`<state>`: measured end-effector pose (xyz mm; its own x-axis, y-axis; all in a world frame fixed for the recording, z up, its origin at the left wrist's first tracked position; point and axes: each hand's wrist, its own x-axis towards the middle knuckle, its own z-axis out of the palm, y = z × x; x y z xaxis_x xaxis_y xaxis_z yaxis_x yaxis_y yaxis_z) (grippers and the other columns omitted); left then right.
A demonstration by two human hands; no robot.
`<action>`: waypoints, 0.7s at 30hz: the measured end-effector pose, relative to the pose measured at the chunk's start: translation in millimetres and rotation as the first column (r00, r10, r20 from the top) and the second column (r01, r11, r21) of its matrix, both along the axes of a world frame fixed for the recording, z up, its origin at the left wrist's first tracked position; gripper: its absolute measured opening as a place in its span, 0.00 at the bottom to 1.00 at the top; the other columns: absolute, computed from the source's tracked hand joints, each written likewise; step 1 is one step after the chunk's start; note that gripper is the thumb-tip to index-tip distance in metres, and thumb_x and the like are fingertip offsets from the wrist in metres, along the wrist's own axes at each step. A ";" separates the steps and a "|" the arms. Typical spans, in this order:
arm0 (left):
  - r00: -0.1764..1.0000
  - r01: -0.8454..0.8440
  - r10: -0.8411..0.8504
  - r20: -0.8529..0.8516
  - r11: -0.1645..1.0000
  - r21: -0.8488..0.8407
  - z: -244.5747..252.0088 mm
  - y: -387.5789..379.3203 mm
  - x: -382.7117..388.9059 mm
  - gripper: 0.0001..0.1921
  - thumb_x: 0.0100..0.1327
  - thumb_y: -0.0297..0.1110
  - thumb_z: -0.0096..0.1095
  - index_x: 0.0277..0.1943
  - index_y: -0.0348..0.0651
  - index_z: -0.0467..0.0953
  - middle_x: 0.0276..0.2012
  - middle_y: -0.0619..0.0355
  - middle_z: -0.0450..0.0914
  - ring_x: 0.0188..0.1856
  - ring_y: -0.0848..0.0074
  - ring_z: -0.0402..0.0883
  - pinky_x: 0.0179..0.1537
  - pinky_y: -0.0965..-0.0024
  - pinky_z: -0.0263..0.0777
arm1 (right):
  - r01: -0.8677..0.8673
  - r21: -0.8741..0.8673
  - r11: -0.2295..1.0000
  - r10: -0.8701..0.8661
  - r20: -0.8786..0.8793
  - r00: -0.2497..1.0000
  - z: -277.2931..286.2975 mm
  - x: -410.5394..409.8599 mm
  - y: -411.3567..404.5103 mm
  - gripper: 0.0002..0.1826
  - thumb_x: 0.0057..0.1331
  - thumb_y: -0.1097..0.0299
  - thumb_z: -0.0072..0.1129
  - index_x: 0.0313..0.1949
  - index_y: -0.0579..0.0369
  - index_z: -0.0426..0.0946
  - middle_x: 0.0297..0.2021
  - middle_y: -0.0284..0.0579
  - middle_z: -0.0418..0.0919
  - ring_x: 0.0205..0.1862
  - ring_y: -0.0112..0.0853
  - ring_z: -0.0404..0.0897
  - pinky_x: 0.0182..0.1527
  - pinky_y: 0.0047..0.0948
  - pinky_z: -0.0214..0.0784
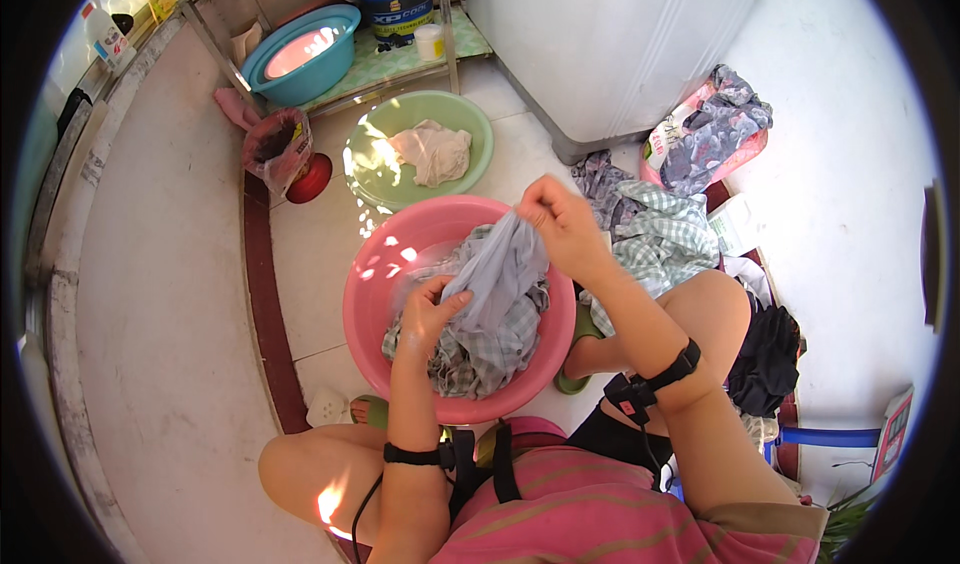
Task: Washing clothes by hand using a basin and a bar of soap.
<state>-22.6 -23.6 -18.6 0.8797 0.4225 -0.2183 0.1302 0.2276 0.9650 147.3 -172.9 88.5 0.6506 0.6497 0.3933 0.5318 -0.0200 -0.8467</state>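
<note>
A light grey-blue wet cloth [499, 275] is stretched between my hands above a pink plastic basin [367, 339]. My right hand [559, 222] pinches its upper end near the basin's far right rim. Lower and to the left, my left hand [433, 310] grips the cloth between thumb and fingers. Beneath it lies a heap of checked grey-green fabric [499, 346] in the basin. The lower end of the grey-blue cloth merges into the heap, so I cannot tell where it ends.
Beyond stands a green basin [484, 155] with a beige cloth [435, 153] in it. A plastic-lined bin [279, 147] is at left. Checked clothes [664, 222] and a patterned garment on a pink bag [712, 140] lie right, beside a large white appliance [600, 46]. Black clothing [765, 361] lies by my knee.
</note>
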 end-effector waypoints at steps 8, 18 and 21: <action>0.973 -0.024 0.162 -0.165 0.781 0.624 6.6 5.0 4.8 0.14 0.56 0.37 0.62 0.43 0.40 0.79 0.24 0.53 0.79 0.26 0.71 0.77 0.34 0.66 0.70 | 0.098 0.442 0.892 -0.190 0.168 0.967 103.8 28.3 4.8 0.10 0.69 0.65 0.50 0.33 0.58 0.68 0.23 0.32 0.68 0.27 0.20 0.63 0.30 0.19 0.59; 0.487 -0.816 0.830 0.272 0.321 0.481 43.0 52.8 0.5 0.06 0.58 0.24 0.54 0.39 0.38 0.71 0.32 0.58 0.77 0.34 0.69 0.78 0.38 0.70 0.70 | 0.412 0.504 0.759 -0.496 0.038 0.867 113.4 80.4 6.4 0.15 0.71 0.60 0.46 0.34 0.60 0.69 0.25 0.32 0.67 0.28 0.21 0.62 0.34 0.23 0.59; 0.715 -0.663 0.685 0.140 0.728 -0.175 42.6 41.8 13.2 0.05 0.60 0.23 0.53 0.39 0.36 0.74 0.35 0.60 0.78 0.36 0.76 0.77 0.40 0.74 0.69 | 0.486 0.337 0.807 -0.447 -0.191 0.874 60.9 129.6 -3.0 0.15 0.70 0.60 0.47 0.35 0.60 0.70 0.25 0.32 0.68 0.29 0.22 0.63 0.35 0.24 0.60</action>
<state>-9.5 18.2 24.0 0.3977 0.9028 -0.1637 -0.2712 0.2861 0.9190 276.9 -175.9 149.4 0.8855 0.0812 0.4576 0.4525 0.0741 -0.8887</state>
